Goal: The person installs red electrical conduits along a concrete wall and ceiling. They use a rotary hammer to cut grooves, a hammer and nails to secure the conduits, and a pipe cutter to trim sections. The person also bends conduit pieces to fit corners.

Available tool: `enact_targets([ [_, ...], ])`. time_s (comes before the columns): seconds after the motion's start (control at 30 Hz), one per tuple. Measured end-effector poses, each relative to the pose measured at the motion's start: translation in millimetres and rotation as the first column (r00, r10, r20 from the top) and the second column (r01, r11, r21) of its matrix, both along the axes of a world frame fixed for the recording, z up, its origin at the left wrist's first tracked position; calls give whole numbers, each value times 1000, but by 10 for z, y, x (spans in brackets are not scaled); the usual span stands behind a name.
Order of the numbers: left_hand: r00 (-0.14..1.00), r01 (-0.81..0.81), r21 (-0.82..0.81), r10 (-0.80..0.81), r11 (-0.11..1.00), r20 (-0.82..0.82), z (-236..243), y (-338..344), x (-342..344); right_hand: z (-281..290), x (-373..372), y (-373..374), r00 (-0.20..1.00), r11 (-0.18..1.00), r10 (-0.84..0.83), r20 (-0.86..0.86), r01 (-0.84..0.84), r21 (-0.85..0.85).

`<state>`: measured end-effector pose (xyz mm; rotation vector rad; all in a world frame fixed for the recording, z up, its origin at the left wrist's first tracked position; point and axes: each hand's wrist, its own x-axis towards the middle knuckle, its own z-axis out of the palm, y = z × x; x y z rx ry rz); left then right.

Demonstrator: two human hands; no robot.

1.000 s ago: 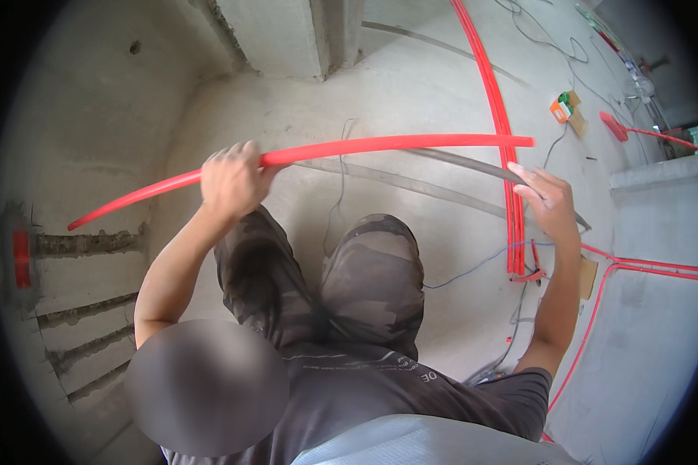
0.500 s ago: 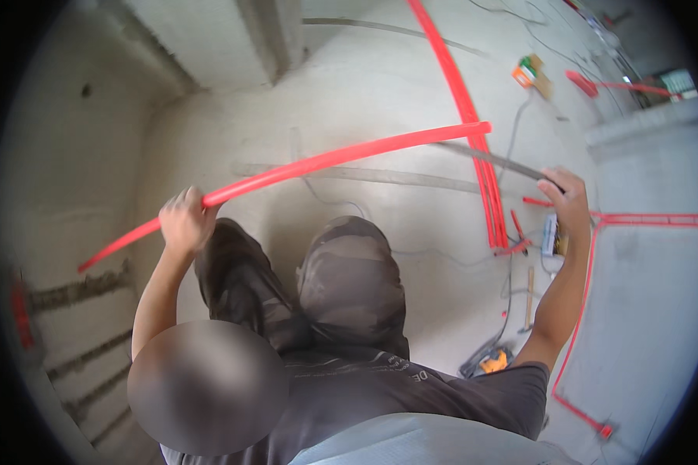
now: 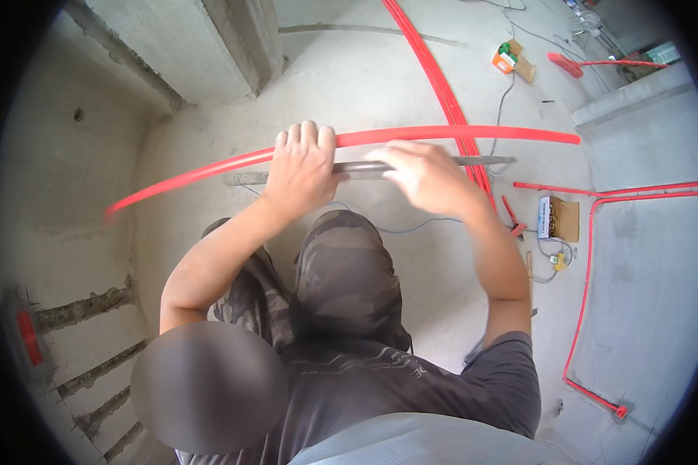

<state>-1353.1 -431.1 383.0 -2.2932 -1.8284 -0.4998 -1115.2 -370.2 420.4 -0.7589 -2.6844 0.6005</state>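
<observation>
My left hand (image 3: 302, 169) is closed around a long red plastic conduit pipe (image 3: 411, 136), which lies across in front of my knees and bows slightly; its left end is blurred. Just below the pipe and roughly along it runs a thin dark grey rod (image 3: 481, 160), apart from the pipe on the right. My right hand (image 3: 426, 177), smeared by motion, has its fingers curled over this rod. The rod's left end meets my left hand; whether those fingers also grip it is hidden.
More red pipes (image 3: 426, 70) lie on the floor beyond. Right of my knees are an open box (image 3: 558, 218) and short red pipe pieces (image 3: 512, 213). An orange box (image 3: 508, 58) stands farther off. Red conduit (image 3: 589, 287) runs along the right wall; grooves (image 3: 85, 310) cut the left one.
My left hand has moved right and up with the pipe, whose right end now reaches farther right. My right hand has come inward along the rod, close to my left hand.
</observation>
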Motion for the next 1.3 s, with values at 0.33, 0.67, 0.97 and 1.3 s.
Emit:
enact_targets([
  [0.33, 995, -87, -1, 87, 996, -44, 48, 116, 38, -120, 548, 60, 931, 932, -348, -109, 356, 62],
  [0.67, 995, -33, -18, 35, 999, 92, -44, 60, 57, -30, 1184, 88, 904, 844, -420, -84, 354, -403],
  [0.97, 969, -241, -198, 245, 950, -3, -141, -501, -520, -181, 2368, 344, 649, 624, -732, -209, 513, -590],
  [1.3, 962, -273, -215, 269, 938, -50, -122, -704, -507, -750, 1929, 621, 232, 568, -794, -561, 610, -552],
])
